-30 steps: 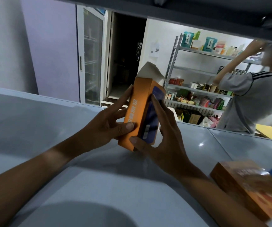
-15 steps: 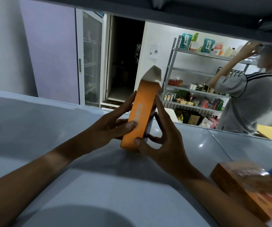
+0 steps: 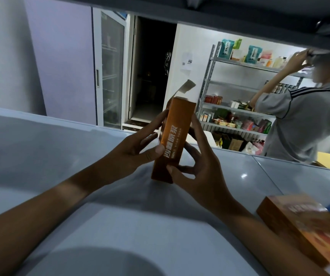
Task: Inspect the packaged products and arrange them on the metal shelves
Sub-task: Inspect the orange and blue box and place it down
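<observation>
The orange box [image 3: 173, 140] stands nearly upright above the grey shelf surface [image 3: 80, 156], its top flap open, held between both hands. The left hand [image 3: 134, 154] grips its left side, thumb pressed on the printed face; the right hand [image 3: 198, 166] curls round the right side and lower edge. A second orange box [image 3: 299, 226] lies at the lower right. Beyond, another person [image 3: 307, 120] reaches to stocked metal shelves [image 3: 239, 108].

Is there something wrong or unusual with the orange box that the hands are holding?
Yes. The tall orange box, held upright by the left hand and right hand, is not closed: its top flap sticks up open. Otherwise no damage shows.
</observation>
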